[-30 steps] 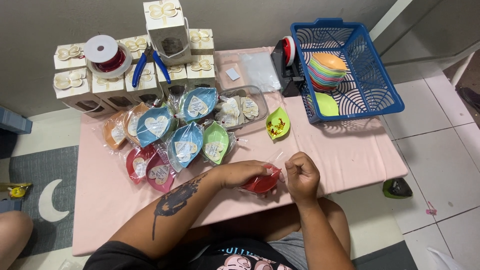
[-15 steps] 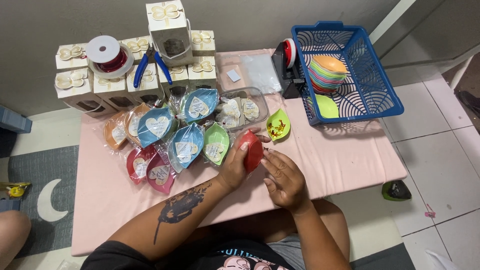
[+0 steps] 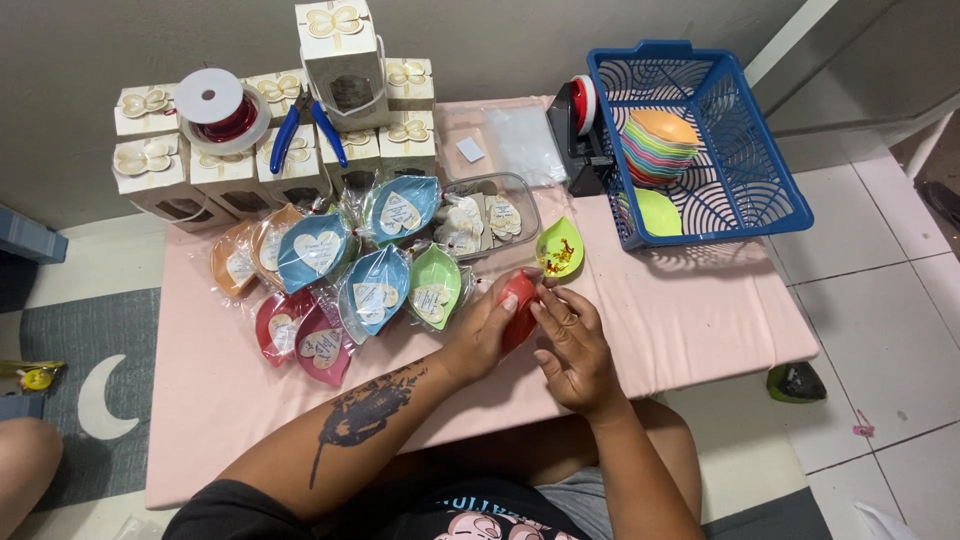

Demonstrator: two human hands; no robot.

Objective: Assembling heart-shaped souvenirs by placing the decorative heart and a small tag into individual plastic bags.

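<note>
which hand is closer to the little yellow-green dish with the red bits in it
Right. The right hand lies just below the yellow-green dish; the left hand, holding the red dish, sits lower and further left.

The left hand [image 3: 487, 335] covers much of the red dish [image 3: 519, 306], so its shape cannot be told. At seven o'clock, a bare knee [image 3: 22, 462] is cut by the left edge; at four, a white scrap [image 3: 893, 521] is cut by the bottom edge. The cards in the clear tray [image 3: 528, 205] are too small to read.
</note>
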